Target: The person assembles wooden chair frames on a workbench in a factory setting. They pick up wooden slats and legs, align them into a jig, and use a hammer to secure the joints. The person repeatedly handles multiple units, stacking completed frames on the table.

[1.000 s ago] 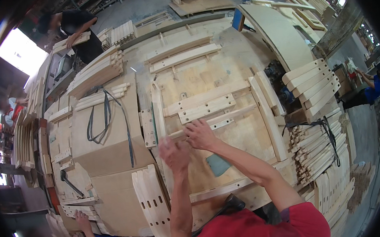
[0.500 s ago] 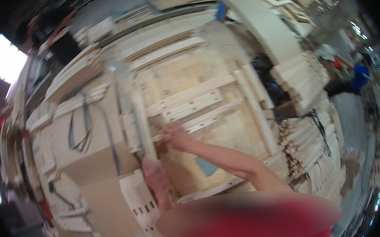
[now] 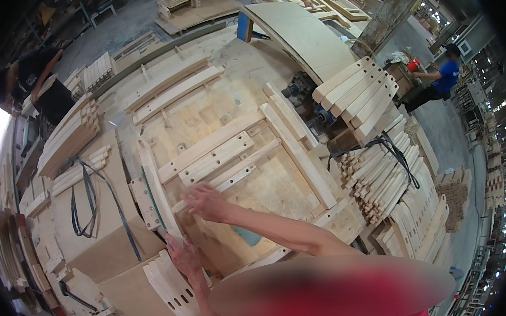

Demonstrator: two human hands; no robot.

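My left hand point(image 3: 184, 258) is closed around the near end of a long pale wooden rail point(image 3: 157, 191), which lies along the left side of a loose frame of wooden pieces. My right hand point(image 3: 205, 202) has its fingers curled over the left end of a narrow slat point(image 3: 239, 178) with dark holes; that slat's tip reaches close to the rail. Beyond it lie a wider drilled board point(image 3: 216, 157) and a longer rail point(image 3: 214, 144), roughly parallel. Another rail point(image 3: 300, 156) forms the frame's right side. A drilled bar point(image 3: 254, 261) runs along the near side, partly hidden by my right arm.
Left of the frame are a brown cardboard-like sheet point(image 3: 108, 234), black straps point(image 3: 116, 194) and a slotted board point(image 3: 171, 288). Bundled slats point(image 3: 377, 175) and stacked drilled boards point(image 3: 357, 95) stand on the right. Other people point(image 3: 448, 74) work farther off.
The whole scene has shifted left and slightly down in view, and the picture is sharper. Both hands stay at the same wooden pieces; the right hand's fingers now lie more over the slat's end.
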